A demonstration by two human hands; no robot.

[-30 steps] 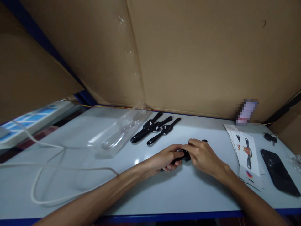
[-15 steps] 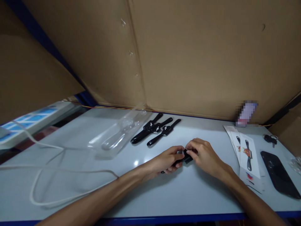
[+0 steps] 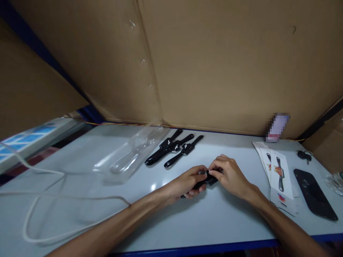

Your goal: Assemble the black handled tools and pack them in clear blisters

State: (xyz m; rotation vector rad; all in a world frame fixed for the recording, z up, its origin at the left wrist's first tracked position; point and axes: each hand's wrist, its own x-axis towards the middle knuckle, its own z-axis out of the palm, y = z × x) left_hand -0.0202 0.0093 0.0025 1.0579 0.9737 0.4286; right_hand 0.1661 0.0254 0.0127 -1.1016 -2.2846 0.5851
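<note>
- We see the left hand (image 3: 187,184) curled shut around one end of a small black wristwatch-shaped item with a strap (image 3: 204,180), holding it just above the pale grey table (image 3: 166,221), likely to steady it
- The right hand (image 3: 227,175) meets it from the other side, its fingertips (image 3: 213,172) pinched closed on the item's square middle part; we judge the 2 hands share the hold so the small piece can be worked between them
- The held item sits near the middle of the table, between both hands, mostly hidden by the fingers
- Behind the hands lie 3 similar black strap items (image 3: 174,147) side by side, close together and slanted the same way, well apart from the hands
- Just left of them lies a clear plastic blister tray (image 3: 131,155); it looks empty, though glare makes that hard to confirm
- On the right, a fanned stack of white printed cards (image 3: 278,175) showing the same black item lies flat, with a black flat phone (image 3: 313,194) beside it
- A white cable (image 3: 48,200) loops across the table's left part
- Brown cardboard walls (image 3: 214,64) close in the back
</note>
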